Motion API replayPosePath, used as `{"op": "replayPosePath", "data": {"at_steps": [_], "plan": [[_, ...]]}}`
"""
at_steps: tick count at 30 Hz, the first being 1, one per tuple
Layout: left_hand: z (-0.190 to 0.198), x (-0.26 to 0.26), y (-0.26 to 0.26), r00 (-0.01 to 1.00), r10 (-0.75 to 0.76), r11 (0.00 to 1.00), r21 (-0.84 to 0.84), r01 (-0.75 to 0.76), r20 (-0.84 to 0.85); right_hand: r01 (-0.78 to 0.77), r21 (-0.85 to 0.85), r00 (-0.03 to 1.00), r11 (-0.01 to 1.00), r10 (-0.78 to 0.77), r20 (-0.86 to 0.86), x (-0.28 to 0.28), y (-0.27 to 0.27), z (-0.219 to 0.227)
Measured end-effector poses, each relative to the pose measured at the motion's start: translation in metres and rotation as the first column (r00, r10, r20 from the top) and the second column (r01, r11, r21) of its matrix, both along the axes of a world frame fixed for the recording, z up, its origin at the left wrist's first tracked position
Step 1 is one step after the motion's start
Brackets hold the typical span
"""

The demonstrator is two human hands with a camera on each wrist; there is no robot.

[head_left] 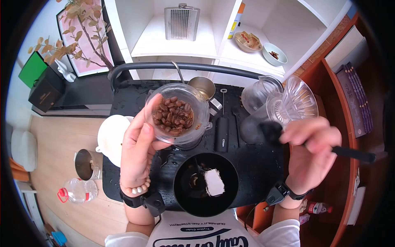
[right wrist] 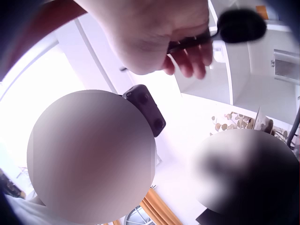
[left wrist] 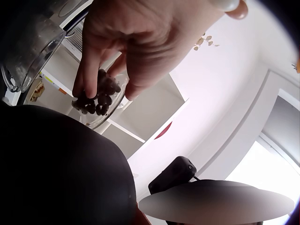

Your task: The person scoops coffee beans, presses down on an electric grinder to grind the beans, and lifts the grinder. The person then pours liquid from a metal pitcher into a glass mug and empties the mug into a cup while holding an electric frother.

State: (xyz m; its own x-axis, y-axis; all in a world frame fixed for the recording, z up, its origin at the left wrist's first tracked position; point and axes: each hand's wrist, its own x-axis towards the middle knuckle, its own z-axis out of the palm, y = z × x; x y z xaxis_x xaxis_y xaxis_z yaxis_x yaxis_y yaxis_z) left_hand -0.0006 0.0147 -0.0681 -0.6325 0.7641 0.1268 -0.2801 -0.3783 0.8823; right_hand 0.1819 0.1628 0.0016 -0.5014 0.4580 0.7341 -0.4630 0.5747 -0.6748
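My left hand (head_left: 140, 144) grips a clear cup (head_left: 177, 113) of roasted coffee beans (head_left: 173, 116), lifted above a black cart top (head_left: 255, 164). In the left wrist view the fingers (left wrist: 93, 70) curl round the cup of beans (left wrist: 98, 101) from below. My right hand (head_left: 310, 144) holds a black brush (head_left: 354, 154) by its handle, bristle head (head_left: 270, 131) pointing left; the right wrist view shows the same brush head (right wrist: 241, 26) past the fingers. Below the cup sits a black round bowl (head_left: 205, 183) with a white paper piece (head_left: 214, 182) inside.
A clear glass dripper (head_left: 294, 103) and carafe (head_left: 259, 94) stand at the cart's right back, a metal pitcher (head_left: 202, 86) behind the cup. A white filter holder (head_left: 112, 138) lies at the left. Shelves hold bowls (head_left: 247, 41); a plastic bottle (head_left: 78, 191) lies on the floor.
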Motion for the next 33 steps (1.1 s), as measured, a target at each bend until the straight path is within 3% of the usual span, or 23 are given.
{"op": "replayPosePath", "data": {"at_steps": [2, 6, 10, 13, 23, 25, 28, 31, 33], "plan": [[0.004, 0.001, 0.003, 1.000, 0.004, 1.000, -0.019, -0.005, -0.017, -0.016, 0.167, 0.959, 0.986, -0.032, 0.281, -0.008, 0.010, 0.001], [0.005, 0.004, 0.007, 1.000, -0.016, 0.997, -0.072, 0.014, -0.025, -0.048, 0.371, 0.784, 0.927, -0.196, 0.589, -0.050, 0.009, 0.005], [-0.002, 0.003, 0.012, 0.999, 0.026, 0.993, -0.116, -0.029, -0.027, -0.098, 0.523, 0.766, 0.847, -0.272, 0.583, -0.073, 0.009, -0.009], [-0.003, 0.004, 0.013, 0.999, 0.029, 0.992, -0.119, -0.032, -0.027, -0.210, 0.558, 0.672, 0.803, -0.296, 0.679, -0.080, 0.006, -0.005], [-0.001, 0.009, 0.013, 0.997, -0.034, 0.991, -0.131, 0.026, -0.063, -0.147, 0.446, 0.694, 0.883, -0.230, 0.683, -0.073, 0.008, -0.010], [-0.001, 0.011, 0.010, 0.991, -0.008, 0.995, -0.095, -0.005, -0.133, -0.114, 0.410, 0.676, 0.905, -0.232, 0.700, -0.063, 0.009, -0.012], [0.001, 0.011, 0.001, 0.950, 0.165, 0.969, -0.138, -0.207, -0.267, -0.028, 0.380, 0.659, 0.924, -0.269, 0.702, -0.039, 0.013, -0.016], [-0.003, 0.008, -0.015, 0.926, 0.259, 0.948, -0.109, -0.298, -0.273, 0.057, 0.420, 0.680, 0.906, -0.344, 0.648, -0.011, 0.018, -0.023], [-0.007, 0.008, -0.026, 0.915, 0.291, 0.938, -0.107, -0.331, -0.279, 0.068, 0.412, 0.615, 0.909, -0.364, 0.700, 0.009, 0.016, -0.027]]}}
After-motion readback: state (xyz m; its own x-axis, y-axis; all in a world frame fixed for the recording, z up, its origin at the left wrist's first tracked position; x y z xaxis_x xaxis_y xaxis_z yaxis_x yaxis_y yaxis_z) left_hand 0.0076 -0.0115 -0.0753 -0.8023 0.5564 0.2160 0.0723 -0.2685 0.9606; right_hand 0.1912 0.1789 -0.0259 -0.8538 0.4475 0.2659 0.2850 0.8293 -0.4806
